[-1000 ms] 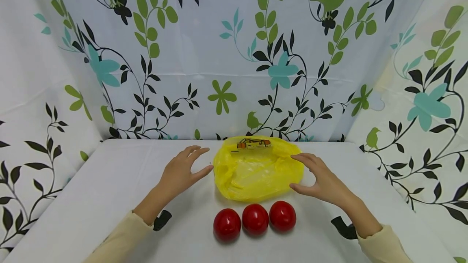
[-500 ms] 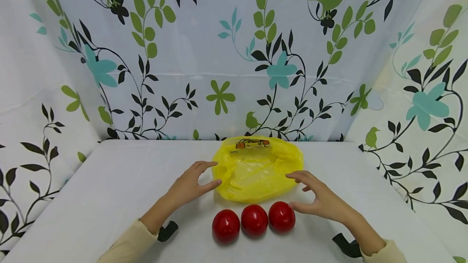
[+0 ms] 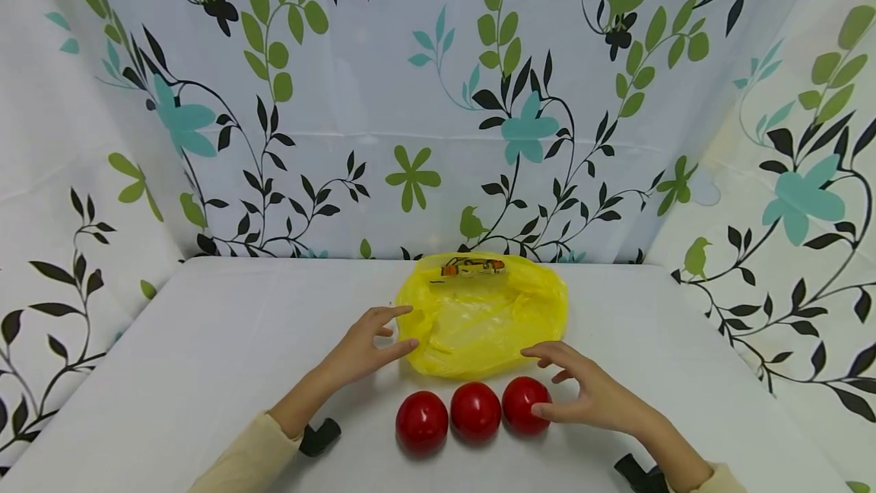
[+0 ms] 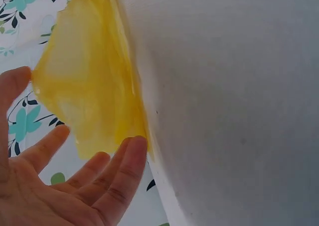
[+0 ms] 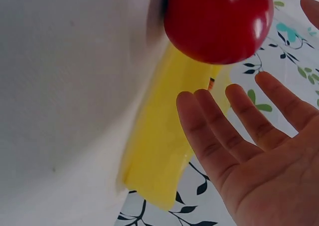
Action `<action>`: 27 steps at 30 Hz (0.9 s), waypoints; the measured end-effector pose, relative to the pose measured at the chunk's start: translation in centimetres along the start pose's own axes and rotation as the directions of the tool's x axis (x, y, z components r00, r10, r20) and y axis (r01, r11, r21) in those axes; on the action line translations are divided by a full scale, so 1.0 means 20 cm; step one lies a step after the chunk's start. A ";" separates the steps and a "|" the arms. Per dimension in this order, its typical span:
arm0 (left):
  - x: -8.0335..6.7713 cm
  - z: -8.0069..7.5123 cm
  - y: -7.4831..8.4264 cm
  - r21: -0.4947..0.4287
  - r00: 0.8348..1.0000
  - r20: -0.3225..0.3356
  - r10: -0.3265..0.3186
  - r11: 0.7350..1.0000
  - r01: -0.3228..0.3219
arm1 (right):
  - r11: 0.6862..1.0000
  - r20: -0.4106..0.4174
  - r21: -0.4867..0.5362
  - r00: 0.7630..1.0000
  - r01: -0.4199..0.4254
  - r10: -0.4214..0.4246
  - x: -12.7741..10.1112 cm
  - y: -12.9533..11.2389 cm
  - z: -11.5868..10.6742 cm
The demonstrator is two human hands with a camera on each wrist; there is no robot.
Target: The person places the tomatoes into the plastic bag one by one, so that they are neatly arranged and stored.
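Observation:
A thin yellow plastic bag (image 3: pixel 472 322) lies spread on the white table, with a dark and orange print near its far edge. In front of it sit three glossy red balls in a row: the left ball (image 3: pixel 421 423), the middle ball (image 3: pixel 475 412) and the right ball (image 3: pixel 523 405). My left hand (image 3: pixel 364 347) is at the bag's left edge, fingers extended and holding nothing; the left wrist view shows its fingers beside the bag (image 4: pixel 94 86). By the right ball (image 5: pixel 219 24) my right hand (image 3: pixel 590 392) has its fingers spread; its thumb overlaps the ball, contact unclear.
The white table (image 3: pixel 239 341) ends at a patterned curtain (image 3: pixel 308 97) with leaves, birds and flowers, which also hangs at both sides. A black band (image 3: pixel 320 437) shows at the left wrist and another black band (image 3: pixel 639 474) at the right.
My right hand has come nearer and to the left, from the bag's right side to the right ball. The left hand has moved slightly right and nearer. Bag and balls stay put.

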State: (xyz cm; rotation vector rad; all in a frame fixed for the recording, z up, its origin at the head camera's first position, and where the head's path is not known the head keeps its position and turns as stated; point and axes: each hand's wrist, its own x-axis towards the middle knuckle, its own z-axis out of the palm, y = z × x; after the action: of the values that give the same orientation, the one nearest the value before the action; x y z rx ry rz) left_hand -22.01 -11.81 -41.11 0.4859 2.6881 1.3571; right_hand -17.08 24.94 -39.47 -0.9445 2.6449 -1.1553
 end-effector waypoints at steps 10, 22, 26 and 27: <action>0.00 0.01 -0.02 -0.022 1.000 0.015 -0.023 0.999 0.024 | 0.999 0.096 0.054 0.995 -0.006 0.001 0.00 0.01 0.07; 0.01 0.00 -0.01 -0.037 1.000 0.010 -0.003 0.999 0.004 | 0.998 0.115 0.050 0.993 -0.025 0.019 0.00 0.01 0.08; 0.00 0.00 -0.02 -0.050 1.000 0.009 0.019 0.999 -0.019 | 0.999 0.120 0.048 0.993 -0.016 0.010 0.01 0.01 0.08; 0.00 0.00 -0.02 -0.051 1.000 0.011 0.025 0.998 -0.025 | 0.999 0.121 0.049 0.993 -0.015 0.009 0.01 0.02 0.08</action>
State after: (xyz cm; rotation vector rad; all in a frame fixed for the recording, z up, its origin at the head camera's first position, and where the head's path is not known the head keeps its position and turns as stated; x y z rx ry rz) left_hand -22.16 -11.99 -41.46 0.5225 2.6398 1.4213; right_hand -16.82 24.00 -40.84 -0.9572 2.5115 -1.1185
